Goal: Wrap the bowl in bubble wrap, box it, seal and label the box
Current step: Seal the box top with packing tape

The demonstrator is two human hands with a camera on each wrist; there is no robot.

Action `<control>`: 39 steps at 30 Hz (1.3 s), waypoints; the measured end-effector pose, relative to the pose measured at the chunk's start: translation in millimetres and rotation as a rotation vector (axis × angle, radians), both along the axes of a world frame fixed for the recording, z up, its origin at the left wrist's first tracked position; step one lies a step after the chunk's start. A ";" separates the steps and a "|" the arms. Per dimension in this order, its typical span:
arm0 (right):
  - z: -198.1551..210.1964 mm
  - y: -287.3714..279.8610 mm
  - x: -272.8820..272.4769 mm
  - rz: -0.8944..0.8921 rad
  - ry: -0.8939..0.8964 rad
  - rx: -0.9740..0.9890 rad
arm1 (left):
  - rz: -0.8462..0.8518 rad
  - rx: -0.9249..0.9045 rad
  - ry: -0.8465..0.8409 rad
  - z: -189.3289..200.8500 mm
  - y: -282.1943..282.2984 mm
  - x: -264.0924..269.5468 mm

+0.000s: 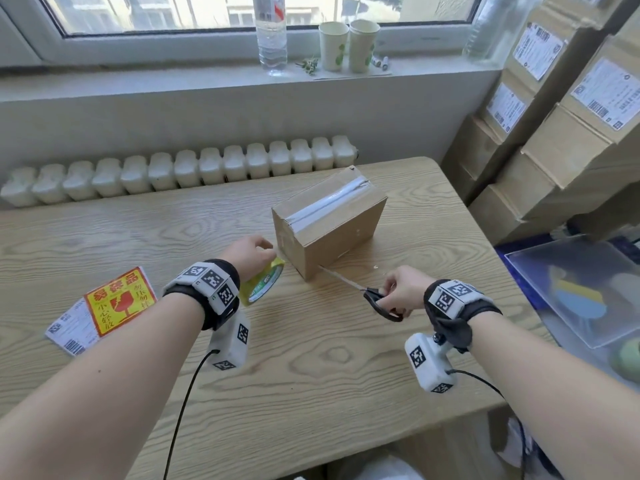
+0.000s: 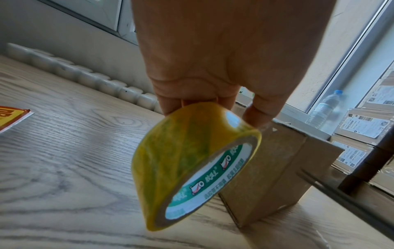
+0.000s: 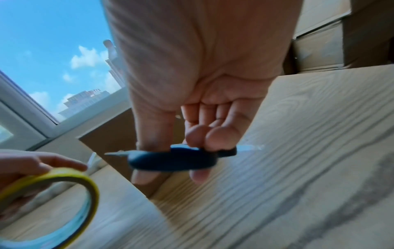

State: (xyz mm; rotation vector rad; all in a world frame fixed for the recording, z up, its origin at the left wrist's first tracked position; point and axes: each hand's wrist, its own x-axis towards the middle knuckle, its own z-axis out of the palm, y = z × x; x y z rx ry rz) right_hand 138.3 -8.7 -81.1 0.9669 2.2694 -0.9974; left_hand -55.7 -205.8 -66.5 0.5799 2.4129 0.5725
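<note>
A closed cardboard box point(image 1: 329, 223) stands in the middle of the wooden table point(image 1: 311, 358), a strip of clear tape along its top seam. My left hand point(image 1: 247, 256) grips a yellow tape roll point(image 1: 261, 285) just left of the box's near corner; the roll point(image 2: 192, 165) hangs tilted above the table beside the box point(image 2: 277, 171). My right hand point(image 1: 401, 289) holds black-handled scissors point(image 1: 377, 301), their blades pointing at the box's near bottom corner. In the right wrist view my fingers point(image 3: 213, 134) curl through the scissors' handle point(image 3: 177, 159). A red-and-yellow fragile sticker point(image 1: 119, 299) lies on a white shipping label point(image 1: 74, 329) at the left.
A radiator point(image 1: 180, 171) runs behind the table. On the windowsill stand a water bottle point(image 1: 272, 32) and two paper cups point(image 1: 349, 45). Stacked labelled cartons point(image 1: 561, 109) fill the right side, with a clear plastic bin point(image 1: 588, 289) below them.
</note>
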 end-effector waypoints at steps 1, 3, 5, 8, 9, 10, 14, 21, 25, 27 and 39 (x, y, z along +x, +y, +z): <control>3.9 -2.6 -3.4 0.004 0.037 -0.042 | 0.002 0.002 0.002 0.6 0.3 -0.3; 11.1 -9.4 -8.2 0.019 0.049 -0.120 | 0.007 0.012 0.003 3.1 0.0 -0.5; 13.5 -13.0 -9.0 0.028 0.019 -0.163 | 0.012 0.021 -0.001 4.5 -1.2 -1.5; 14.1 -15.3 -6.6 0.129 -0.055 -0.109 | 0.021 0.029 -0.015 6.3 -4.2 -3.9; 15.0 -16.5 -6.0 0.167 -0.078 -0.076 | 0.020 0.027 -0.022 6.9 -4.9 -4.8; 16.2 -17.6 -6.3 0.183 -0.091 -0.057 | 0.018 0.024 -0.029 7.1 -5.4 -5.8; 21.3 -21.9 -11.1 0.132 -0.027 -0.118 | 0.000 0.012 -0.025 8.5 -6.3 -7.7; 31.7 -46.5 -30.7 0.097 -0.126 -0.238 | -0.027 0.006 0.000 10.8 -8.8 -9.6; 33.5 -55.4 -43.1 0.074 -0.111 -0.265 | -0.057 0.000 0.002 13.3 -9.4 -11.3; 37.0 -57.4 -50.1 0.068 -0.095 -0.277 | -0.079 -0.011 0.013 13.4 -9.5 -13.2; 38.2 -55.4 -76.6 0.131 0.025 -0.210 | -0.104 -0.012 -0.036 10.4 -9.8 -29.5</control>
